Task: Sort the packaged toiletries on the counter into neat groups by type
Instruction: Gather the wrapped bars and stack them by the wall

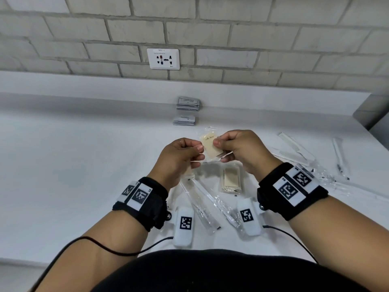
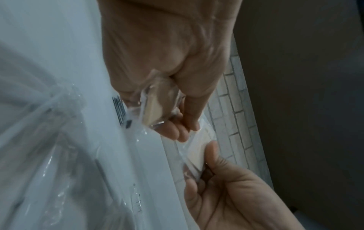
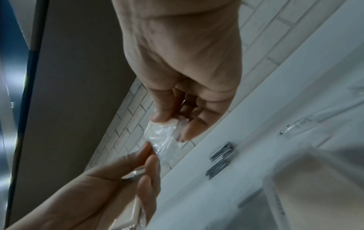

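1. My left hand and my right hand are raised together above the white worktop, each pinching one side of a cream soap packet in clear wrap.
2. Left hand: thumb and curled fingers clamp the packet's left edge; the left wrist view shows a second cream packet tucked under the same fingers.
3. Right hand: thumb and forefinger clamp the packet's right edge, the other fingers curled beneath it.
4. The held packet is tilted, clear of the worktop, with part of its printed lettering visible.
5. Directly below the hands, another cream soap packet lies flat on the worktop.
6. Long clear-wrapped items lie crossed between my wrists; what they contain I cannot tell.
7. To the right, wrapped white combs and a slim wrapped stick lie spread on the worktop.
8. Near the back ledge, two small stacks of grey sachets sit one behind the other, below a wall socket.
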Demonstrator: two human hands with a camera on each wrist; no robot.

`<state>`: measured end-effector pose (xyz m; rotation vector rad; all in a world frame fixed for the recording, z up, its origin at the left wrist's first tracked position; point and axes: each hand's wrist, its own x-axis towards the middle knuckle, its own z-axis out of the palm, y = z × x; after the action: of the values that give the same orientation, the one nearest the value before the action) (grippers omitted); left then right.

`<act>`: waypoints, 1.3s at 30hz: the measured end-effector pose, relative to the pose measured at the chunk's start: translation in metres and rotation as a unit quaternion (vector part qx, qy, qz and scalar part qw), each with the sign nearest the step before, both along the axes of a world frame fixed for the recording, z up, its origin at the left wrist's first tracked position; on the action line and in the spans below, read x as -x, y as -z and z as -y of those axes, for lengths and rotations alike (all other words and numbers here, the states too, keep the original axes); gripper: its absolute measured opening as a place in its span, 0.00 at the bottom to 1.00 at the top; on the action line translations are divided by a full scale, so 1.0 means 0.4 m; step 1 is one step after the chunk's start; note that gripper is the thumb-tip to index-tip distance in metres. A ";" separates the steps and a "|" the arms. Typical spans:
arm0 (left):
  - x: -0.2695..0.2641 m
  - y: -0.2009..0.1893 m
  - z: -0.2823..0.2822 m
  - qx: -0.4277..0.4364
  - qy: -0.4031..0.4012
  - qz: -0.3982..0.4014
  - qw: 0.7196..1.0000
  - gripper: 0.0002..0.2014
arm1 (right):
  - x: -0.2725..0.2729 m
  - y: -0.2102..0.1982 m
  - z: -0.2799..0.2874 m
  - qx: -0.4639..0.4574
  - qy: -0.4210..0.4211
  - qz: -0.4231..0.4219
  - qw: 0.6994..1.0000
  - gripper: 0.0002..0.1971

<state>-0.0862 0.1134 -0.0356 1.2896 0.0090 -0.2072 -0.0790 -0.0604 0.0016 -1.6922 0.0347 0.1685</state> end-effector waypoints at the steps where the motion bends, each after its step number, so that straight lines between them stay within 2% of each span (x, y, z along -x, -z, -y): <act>1: 0.000 -0.001 0.002 -0.007 0.002 0.003 1.000 0.06 | 0.001 0.002 -0.001 -0.002 0.007 -0.001 1.000 0.04; 5: 0.002 -0.010 0.010 -0.038 -0.005 0.026 0.999 0.08 | 0.000 0.008 -0.005 -0.019 -0.003 -0.017 1.000 0.03; 7: 0.002 -0.010 0.008 -0.061 -0.012 0.032 0.998 0.08 | -0.007 0.001 0.000 0.011 -0.028 -0.001 1.000 0.07; 9: 0.003 -0.010 0.005 -0.100 0.000 0.036 0.994 0.08 | -0.018 -0.014 0.006 0.078 -0.044 0.041 0.995 0.08; 11: 0.006 -0.010 0.007 -0.119 0.011 0.039 0.992 0.06 | -0.027 -0.032 0.003 0.158 -0.067 0.070 0.983 0.03; 14: 0.007 -0.010 0.011 -0.116 -0.006 0.013 0.993 0.10 | -0.039 -0.055 -0.005 0.330 -0.081 0.103 0.935 0.05; 15: 0.004 -0.010 0.009 -0.114 -0.014 -0.002 0.993 0.13 | -0.042 -0.062 -0.001 0.329 -0.082 0.101 0.935 0.05; 17: 0.000 -0.010 0.001 -0.086 -0.026 -0.025 0.996 0.17 | -0.039 -0.082 0.011 0.233 -0.106 0.071 0.964 0.05; 18: 0.000 -0.011 -0.003 -0.069 -0.027 -0.030 0.997 0.19 | -0.038 -0.090 0.017 0.213 -0.114 0.066 0.968 0.06; 21: 0.000 -0.015 -0.011 -0.065 0.000 -0.028 0.997 0.21 | -0.045 -0.095 0.020 0.325 -0.121 0.092 0.933 0.09; 23: 0.002 -0.019 -0.006 -0.093 0.039 -0.010 0.995 0.16 | -0.046 -0.088 0.015 0.367 -0.148 0.092 0.914 0.09; 25: 0.007 -0.020 0.004 -0.124 0.061 0.015 0.990 0.08 | -0.045 -0.079 0.012 0.358 -0.163 0.082 0.916 0.09; 27: 0.009 -0.017 0.013 -0.120 0.039 0.022 0.992 0.02 | -0.047 -0.069 0.013 0.324 -0.146 0.083 0.931 0.08; 30: 0.003 -0.009 0.020 -0.088 -0.019 0.015 0.996 0.02 | -0.046 -0.061 0.021 0.243 -0.131 0.050 0.960 0.04; 33: 0.001 -0.002 0.023 -0.071 -0.042 0.011 0.997 0.05 | -0.043 -0.050 0.039 0.162 -0.172 0.000 0.972 0.15; 36: 0.006 0.000 0.032 -0.075 -0.058 0.014 0.995 0.06 | -0.044 -0.045 0.046 0.137 -0.185 0.000 0.973 0.20; 39: 0.008 0.000 0.040 -0.066 -0.065 0.011 0.996 0.06 | -0.043 -0.040 0.041 0.139 -0.192 -0.003 0.971 0.19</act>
<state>-0.0894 0.0973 -0.0355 1.4184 0.0888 -0.0815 -0.0618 -0.0769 0.0175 -1.9659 -0.2794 0.4767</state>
